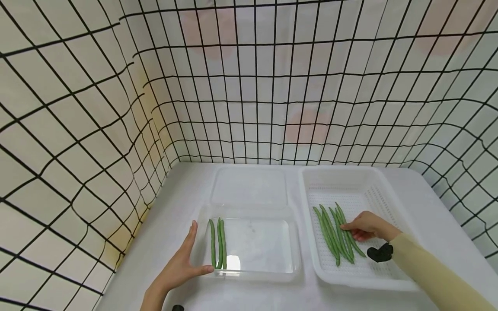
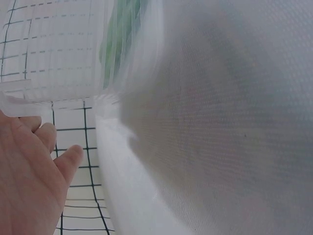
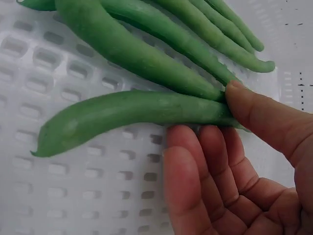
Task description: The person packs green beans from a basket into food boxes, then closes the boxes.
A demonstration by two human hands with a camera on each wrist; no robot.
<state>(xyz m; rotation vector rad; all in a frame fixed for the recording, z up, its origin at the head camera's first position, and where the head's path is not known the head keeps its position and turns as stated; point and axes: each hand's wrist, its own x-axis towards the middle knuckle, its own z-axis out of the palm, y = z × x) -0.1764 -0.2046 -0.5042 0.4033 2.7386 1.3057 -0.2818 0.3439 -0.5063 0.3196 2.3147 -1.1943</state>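
Note:
My right hand (image 1: 369,226) reaches into a white perforated basket (image 1: 362,283) and pinches the rightmost green bean (image 3: 127,110) between thumb and fingers. Several other green beans (image 1: 330,235) lie side by side to its left. At the left, my left hand (image 1: 177,265) spreads thumb and fingers around the corner of a clear plastic container (image 1: 268,275), the thumb at its near edge and the fingers along its left side. Three green beans (image 1: 220,248) lie lengthwise at that container's left end. In the left wrist view, the container wall covers part of the left fingers.
A clear flat lid (image 1: 249,185) lies behind the container on the white tabletop (image 1: 175,194). Black wire grid (image 1: 256,103) with pale sheeting behind it encloses the back and both sides. The basket stands to the right of the container, with a narrow gap between them.

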